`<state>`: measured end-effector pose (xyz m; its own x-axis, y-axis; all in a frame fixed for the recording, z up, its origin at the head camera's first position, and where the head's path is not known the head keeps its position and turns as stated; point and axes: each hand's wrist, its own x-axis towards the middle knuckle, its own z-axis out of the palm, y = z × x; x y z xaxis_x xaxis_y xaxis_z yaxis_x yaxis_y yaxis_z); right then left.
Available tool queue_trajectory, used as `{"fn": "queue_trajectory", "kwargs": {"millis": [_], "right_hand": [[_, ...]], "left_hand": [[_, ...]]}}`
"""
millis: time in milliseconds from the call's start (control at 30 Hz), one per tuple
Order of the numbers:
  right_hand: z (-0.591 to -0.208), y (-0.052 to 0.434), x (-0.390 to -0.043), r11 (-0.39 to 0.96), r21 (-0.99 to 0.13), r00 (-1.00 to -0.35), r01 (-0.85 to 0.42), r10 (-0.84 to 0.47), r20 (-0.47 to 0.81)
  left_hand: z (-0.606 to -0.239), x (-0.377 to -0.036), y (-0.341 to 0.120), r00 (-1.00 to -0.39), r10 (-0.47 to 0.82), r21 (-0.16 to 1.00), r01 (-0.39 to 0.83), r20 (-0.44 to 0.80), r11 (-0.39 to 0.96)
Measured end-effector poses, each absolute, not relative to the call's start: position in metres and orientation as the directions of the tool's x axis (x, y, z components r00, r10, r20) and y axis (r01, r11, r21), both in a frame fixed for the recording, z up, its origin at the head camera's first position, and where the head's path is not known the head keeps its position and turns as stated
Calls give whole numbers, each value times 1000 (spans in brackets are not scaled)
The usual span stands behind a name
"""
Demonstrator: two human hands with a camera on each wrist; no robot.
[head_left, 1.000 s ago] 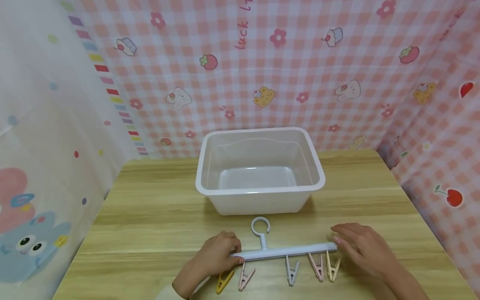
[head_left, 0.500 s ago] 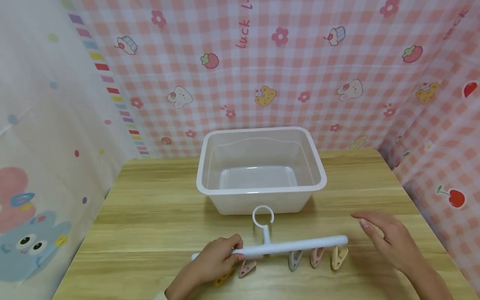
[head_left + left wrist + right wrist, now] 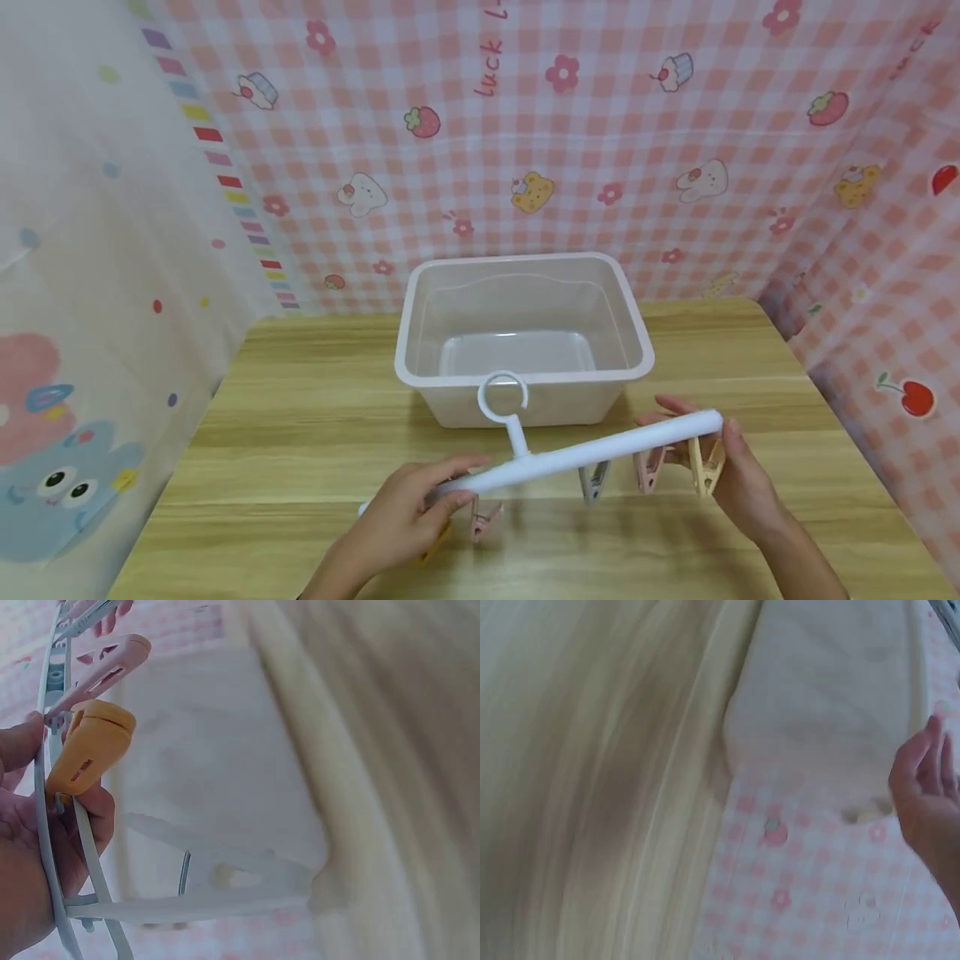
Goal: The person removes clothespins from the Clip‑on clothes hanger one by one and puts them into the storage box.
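Hanger (image 3: 570,457) gripped at its left end by left hand (image 3: 408,521), fingers curled round bar; right hand (image 3: 738,483) seemingly pinching its far end, beside beige peg (image 3: 705,473); raised before tub (image 3: 522,333).

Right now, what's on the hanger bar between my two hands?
In the head view, between the left hand and right hand, the hanger bar carries its ring hook and a grey clip.

Clip hanger (image 3: 585,454): smooth white plastic bar, slight sheen; its pegs (image 3: 705,473) matt pastel plastic (one ochre peg (image 3: 88,746) looks satin). Storage bin (image 3: 525,337): translucent, frosted plastic, smooth rim. Table (image 3: 300,417): wood-grain surface, matt. Backdrop (image 3: 600,150): printed checked cloth, lightly creased.
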<state>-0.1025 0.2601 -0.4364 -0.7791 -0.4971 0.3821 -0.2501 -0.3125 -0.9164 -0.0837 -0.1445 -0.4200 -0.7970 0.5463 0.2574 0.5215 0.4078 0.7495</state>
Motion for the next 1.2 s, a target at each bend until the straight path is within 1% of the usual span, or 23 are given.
{"fn": "queue_trajectory", "kwargs": {"millis": [33, 100, 133, 200, 267, 333, 367, 467, 533, 633, 733, 833, 900, 1067, 1133, 1200], "right_hand": [[-436, 257, -104, -396, -897, -744, -197, -535, 400], [-436, 252, -106, -511, -852, -675, -114, -590, 444], [-435, 249, -107, -533, -841, -665, -95, -595, 452], [-434, 243, -108, -521, -843, -682, -138, -567, 462], [-432, 237, -107, -446, -866, -733, -227, -507, 454], [-431, 231, -106, -373, -881, -791, -292, -422, 442], [-431, 229, -106, -345, -883, -809, -319, -387, 443], [-431, 225, -105, -312, -880, -831, -358, -323, 453], [-430, 224, -104, -315, -877, -831, -363, -316, 458], [-428, 225, -104, -350, -877, -820, -329, -355, 449], [-423, 226, -104, -389, -882, -810, -266, -406, 423], [-419, 226, -103, -404, -884, -803, -233, -432, 410], [-419, 226, -104, -449, -863, -779, -231, -447, 441], [-421, 224, -108, -509, -827, -726, -238, -473, 500], [-420, 223, -107, -467, -846, -733, -256, -477, 485], [-417, 222, -106, -392, -872, -753, -292, -468, 463]], "left_hand": [[-418, -83, -146, -789, 542, 739, 545, 291, 397], [-413, -83, -150, -763, 529, 698, 606, 373, 381], [-410, -83, -152, -754, 518, 680, 626, 405, 380], [-406, -83, -155, -735, 495, 640, 664, 464, 386], [-404, -83, -158, -717, 484, 604, 691, 502, 398], [-403, -82, -160, -713, 486, 596, 696, 505, 401], [-403, -82, -160, -709, 492, 594, 700, 505, 398], [-404, -80, -162, -709, 505, 600, 697, 492, 393], [-405, -80, -163, -717, 504, 614, 686, 482, 390], [-404, -79, -164, -726, 494, 615, 679, 479, 401], [-405, -78, -165, -722, 482, 587, 689, 497, 426], [-405, -76, -166, -713, 474, 551, 701, 517, 453], [-405, -74, -166, -706, 471, 534, 708, 529, 462], [-405, -72, -169, -694, 456, 483, 717, 557, 502], [-404, -72, -171, -693, 448, 466, 716, 565, 520], [-403, -72, -172, -694, 441, 453, 712, 569, 537]]}}
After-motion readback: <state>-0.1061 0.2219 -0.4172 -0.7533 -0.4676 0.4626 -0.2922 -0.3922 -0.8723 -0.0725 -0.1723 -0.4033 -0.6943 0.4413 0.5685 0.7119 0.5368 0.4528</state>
